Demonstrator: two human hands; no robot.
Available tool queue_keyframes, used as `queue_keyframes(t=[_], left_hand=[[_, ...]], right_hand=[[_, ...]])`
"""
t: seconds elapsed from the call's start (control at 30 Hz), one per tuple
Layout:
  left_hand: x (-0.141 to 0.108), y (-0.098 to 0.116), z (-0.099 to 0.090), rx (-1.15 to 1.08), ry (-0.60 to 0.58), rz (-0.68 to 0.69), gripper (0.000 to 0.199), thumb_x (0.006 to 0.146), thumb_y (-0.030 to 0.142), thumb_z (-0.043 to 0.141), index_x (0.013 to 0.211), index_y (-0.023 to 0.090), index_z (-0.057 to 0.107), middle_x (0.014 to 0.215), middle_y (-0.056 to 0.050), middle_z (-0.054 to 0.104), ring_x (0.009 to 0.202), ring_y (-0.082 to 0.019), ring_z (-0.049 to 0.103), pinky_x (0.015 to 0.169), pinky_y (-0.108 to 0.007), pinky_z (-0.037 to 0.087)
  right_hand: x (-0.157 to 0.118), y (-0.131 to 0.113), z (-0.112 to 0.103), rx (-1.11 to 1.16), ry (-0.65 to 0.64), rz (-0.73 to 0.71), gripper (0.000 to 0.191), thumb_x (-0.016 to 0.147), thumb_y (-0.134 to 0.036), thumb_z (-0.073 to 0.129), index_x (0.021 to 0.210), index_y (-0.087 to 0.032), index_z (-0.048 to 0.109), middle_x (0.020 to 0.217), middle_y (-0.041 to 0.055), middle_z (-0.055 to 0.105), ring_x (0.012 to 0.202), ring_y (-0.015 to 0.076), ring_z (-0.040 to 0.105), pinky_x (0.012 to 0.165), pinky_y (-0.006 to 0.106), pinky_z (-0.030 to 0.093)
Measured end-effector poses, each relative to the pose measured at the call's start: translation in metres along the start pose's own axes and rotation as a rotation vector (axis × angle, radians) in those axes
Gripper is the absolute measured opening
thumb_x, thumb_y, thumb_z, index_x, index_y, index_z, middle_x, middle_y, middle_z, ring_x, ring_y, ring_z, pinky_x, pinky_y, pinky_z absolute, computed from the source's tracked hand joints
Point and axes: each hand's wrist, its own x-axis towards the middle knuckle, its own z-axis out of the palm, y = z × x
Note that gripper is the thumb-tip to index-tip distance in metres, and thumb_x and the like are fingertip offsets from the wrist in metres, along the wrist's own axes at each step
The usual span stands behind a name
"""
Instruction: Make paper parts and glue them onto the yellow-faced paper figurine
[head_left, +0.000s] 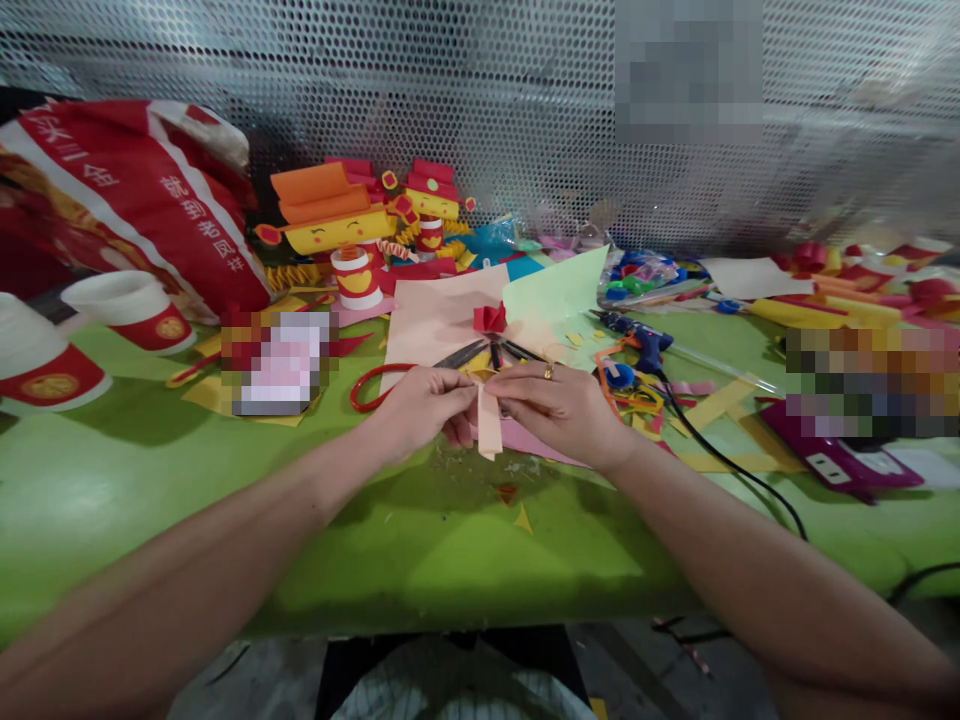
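Between my fingertips is a pale peach paper strip (490, 425), its lower end hanging down in two overlapping layers. My left hand (431, 403) pinches it from the left, and my right hand (551, 402) grips its top from the right, a ring on one finger. Scissors with a red handle (366, 388) lie just behind my left hand, their dark blades pointing toward the middle. A small folded red paper piece (489, 318) rests on a large peach sheet (427, 312) beyond my hands. Pink paper (517, 437) lies beneath my right hand.
Paper cups (139, 310) and a phone (283, 362) are at left, with a red bag (142, 200) behind. Paper figures (341, 225) stand at the back. A blue glue gun (641, 340) trails a black cord across the green table (420, 560) at right, near a purple power strip (836, 455).
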Motion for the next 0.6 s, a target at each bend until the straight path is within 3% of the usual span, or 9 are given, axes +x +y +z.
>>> queue_keyframes(t=[0.23, 0.43, 0.6], left_hand=[[0.0001, -0.0037, -0.0015, -0.081, 0.003, -0.015, 0.017, 0.079, 0.022, 0.059, 0.065, 0.013, 0.061, 0.05, 0.0, 0.059, 0.04, -0.008, 0.052, 0.042, -0.019, 0.045], [-0.0025, -0.0004, -0.0007, -0.092, -0.017, -0.007, 0.023, 0.081, 0.024, 0.055, 0.06, 0.014, 0.057, 0.05, 0.0, 0.058, 0.041, -0.008, 0.053, 0.044, -0.02, 0.045], [-0.0023, -0.0017, -0.0018, -0.029, -0.026, 0.011, 0.032, 0.078, 0.039, 0.062, 0.059, 0.014, 0.056, 0.048, -0.001, 0.058, 0.041, -0.009, 0.055, 0.044, -0.021, 0.045]], right_hand=[[-0.0003, 0.0013, -0.0038, -0.079, -0.04, -0.095, 0.025, 0.088, -0.022, 0.049, 0.089, -0.022, 0.074, 0.094, 0.0049, 0.074, 0.087, 0.0176, 0.07, 0.076, 0.03, 0.058], [-0.0011, 0.0038, -0.0035, -0.133, -0.113, -0.087, 0.027, 0.088, -0.023, 0.047, 0.094, -0.024, 0.073, 0.098, 0.0029, 0.074, 0.092, 0.0169, 0.069, 0.081, 0.031, 0.058], [-0.0009, 0.0018, -0.0036, -0.213, -0.116, -0.157, 0.03, 0.09, -0.021, 0.043, 0.091, -0.021, 0.072, 0.098, 0.0057, 0.074, 0.087, 0.0174, 0.07, 0.078, 0.031, 0.057]])
